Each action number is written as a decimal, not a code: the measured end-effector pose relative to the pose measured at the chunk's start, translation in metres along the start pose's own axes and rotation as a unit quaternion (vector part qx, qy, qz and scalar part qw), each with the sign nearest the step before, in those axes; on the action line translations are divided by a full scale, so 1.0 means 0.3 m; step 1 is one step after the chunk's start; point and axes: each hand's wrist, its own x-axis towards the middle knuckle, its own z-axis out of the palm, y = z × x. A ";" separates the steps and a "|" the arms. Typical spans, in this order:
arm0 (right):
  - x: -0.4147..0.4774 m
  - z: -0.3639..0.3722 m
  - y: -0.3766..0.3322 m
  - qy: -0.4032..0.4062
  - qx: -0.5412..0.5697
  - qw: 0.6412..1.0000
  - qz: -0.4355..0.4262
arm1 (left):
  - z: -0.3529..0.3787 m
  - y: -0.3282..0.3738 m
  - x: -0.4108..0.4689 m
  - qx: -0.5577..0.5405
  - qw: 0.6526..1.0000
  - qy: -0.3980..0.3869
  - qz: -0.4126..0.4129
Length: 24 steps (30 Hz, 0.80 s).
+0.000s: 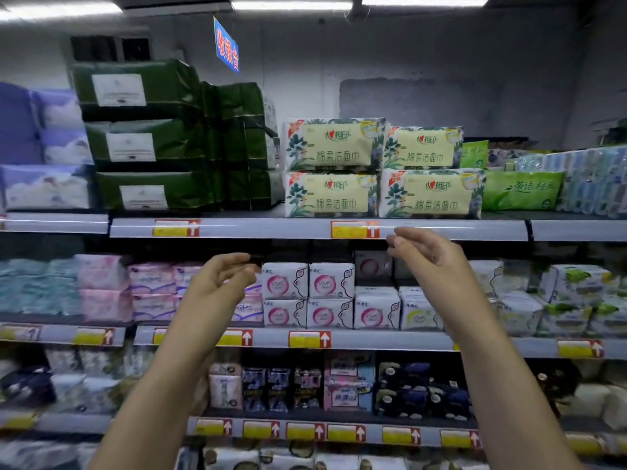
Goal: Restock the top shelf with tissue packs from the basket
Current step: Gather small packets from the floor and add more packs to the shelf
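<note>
Head view: both hands are up and empty, fingers loosely bent. The left hand (pixel 220 279) is mid-frame. The right hand (pixel 427 256) is just under the front edge of the top shelf (pixel 237 228). Four tissue packs (pixel 334 195) sit there in two stacks, with free room above. Dark green packs (pixel 152 144) crowd the left, and a light green pack (pixel 522 191) lies just beside them on the right.

blue sign (pixel 226 45) reads 收银台, tissue packs (pixel 334 195) read 心相印 棉柔洁面巾, white packets (pixel 285 283) read kms.

grey metal top shelf (pixel 271 228), yellow-and-red price tags (pixel 175 228) on its front rail, dark green plastic-wrapped packs (pixel 146 144) piled three high left of centre, floral cream-and-white tissue packs (pixel 330 195) just beside them (two stacks of two), bright green soft pack (pixel 519 189) right of those
</note>
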 end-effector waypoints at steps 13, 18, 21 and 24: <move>-0.114 0.089 0.055 -0.006 -0.001 0.997 0.071 | -0.092 -0.065 -0.069 0.010 0.998 0.012 -0.063; -0.112 0.106 0.075 0.000 0.020 0.996 0.085 | -0.067 -0.068 -0.071 -0.029 0.997 0.000 -0.074; -0.124 0.112 0.107 0.003 0.033 0.995 0.097 | -0.050 -0.097 -0.081 -0.046 0.995 0.002 -0.083; -0.144 0.124 0.156 0.018 0.055 0.993 0.106 | -0.043 -0.127 -0.101 -0.059 0.994 0.022 -0.085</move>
